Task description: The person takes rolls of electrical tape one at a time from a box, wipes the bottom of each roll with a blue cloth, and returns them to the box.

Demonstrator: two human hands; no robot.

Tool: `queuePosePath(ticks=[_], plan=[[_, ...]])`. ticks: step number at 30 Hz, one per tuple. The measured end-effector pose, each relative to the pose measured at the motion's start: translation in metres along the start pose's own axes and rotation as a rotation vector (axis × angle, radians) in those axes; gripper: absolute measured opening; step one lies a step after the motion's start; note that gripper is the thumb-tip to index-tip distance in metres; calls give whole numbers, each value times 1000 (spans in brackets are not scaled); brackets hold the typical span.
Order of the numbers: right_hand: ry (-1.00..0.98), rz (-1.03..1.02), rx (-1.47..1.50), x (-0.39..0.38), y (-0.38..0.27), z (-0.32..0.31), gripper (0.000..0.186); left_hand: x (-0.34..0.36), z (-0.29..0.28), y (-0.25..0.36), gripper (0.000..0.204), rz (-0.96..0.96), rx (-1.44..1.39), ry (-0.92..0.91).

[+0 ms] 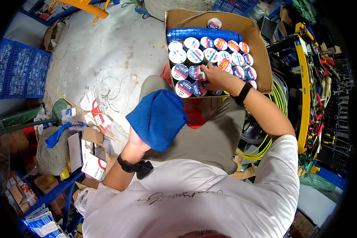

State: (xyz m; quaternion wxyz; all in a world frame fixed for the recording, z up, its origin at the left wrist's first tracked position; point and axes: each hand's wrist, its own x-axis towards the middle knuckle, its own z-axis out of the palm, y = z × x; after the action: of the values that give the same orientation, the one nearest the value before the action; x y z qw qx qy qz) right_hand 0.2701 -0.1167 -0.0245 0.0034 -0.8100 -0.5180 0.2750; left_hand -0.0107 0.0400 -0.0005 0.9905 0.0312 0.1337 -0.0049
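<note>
A blue cloth (158,119) drapes over my left hand (136,139), which holds it above my lap; the fingers are hidden under the cloth. My right hand (217,78) reaches into an open cardboard box (263,67), its fingers curled around a roll of tape (204,77) in the nearer rows. Packed upright around it are several more rolls with round white, blue and red labels, such as a tape roll (183,89) at the front left corner. At the back of the box lies a long blue-wrapped stack (202,34), with a single tape roll (214,24) beyond it.
Coils of yellow-green cable (281,95) sit right of the box, beside a yellow-edged rack (304,99) and a board of hand tools (341,111). Blue crates (20,69) stand far left. Small cartons (93,164) crowd a blue shelf at left. Thin wires lie on the grey floor (95,51).
</note>
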Motion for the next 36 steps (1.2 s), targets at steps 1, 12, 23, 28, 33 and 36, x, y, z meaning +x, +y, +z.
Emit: queuePosePath(ticks=[1,12,23,28,33,36], plan=[[0,-9,-20,2,1,0,79,0,2,0,55,4,3,-3],[64,-72,-100,3,-9,-21,59,-6,26,-10,58,77,147,-21],[875,-136,431,-180,-91,-49,68,32,55,-43,51,43,203,-193],[939,-88,318,-191,-124,-6,64,48,69,-91,47,107,780,-260],[1076,77,255,-199,-138,22,63,41,56,-108,46,-256,578,-201],[1115,39,251,-198,-140,30,63,41,59,-113,48,-305,601,-178]])
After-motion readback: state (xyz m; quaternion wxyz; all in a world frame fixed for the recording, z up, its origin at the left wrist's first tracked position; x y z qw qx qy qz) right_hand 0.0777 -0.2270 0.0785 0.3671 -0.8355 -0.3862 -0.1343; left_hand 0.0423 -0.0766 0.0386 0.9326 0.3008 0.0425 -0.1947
